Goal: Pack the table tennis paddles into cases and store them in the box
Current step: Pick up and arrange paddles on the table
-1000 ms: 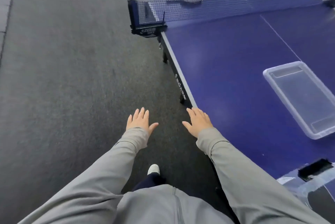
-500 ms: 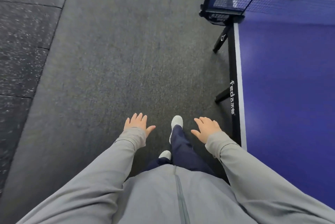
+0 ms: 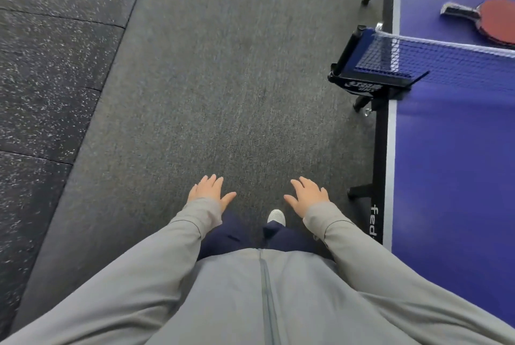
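Note:
A red-faced table tennis paddle point(image 3: 493, 19) with a grey handle lies on the blue table point(image 3: 451, 171) at the far right, just beyond the net point(image 3: 434, 58). My left hand point(image 3: 209, 190) and my right hand point(image 3: 306, 194) are held out in front of me over the grey carpet, fingers spread, holding nothing. Both hands are well short of the paddle and to the left of the table's edge. No case or box is in view.
The net's black clamp post point(image 3: 362, 76) juts out past the table's left edge, with table legs point(image 3: 361, 191) beneath. Grey carpet point(image 3: 223, 93) stretches ahead; dark speckled rubber tiles point(image 3: 41, 79) lie to the left. My white shoe point(image 3: 276, 216) shows between my arms.
I have walked forward along the table's left side. The net post has come much closer, the paddle beyond it is now near, and the clear box has left view. Both hands stay empty.

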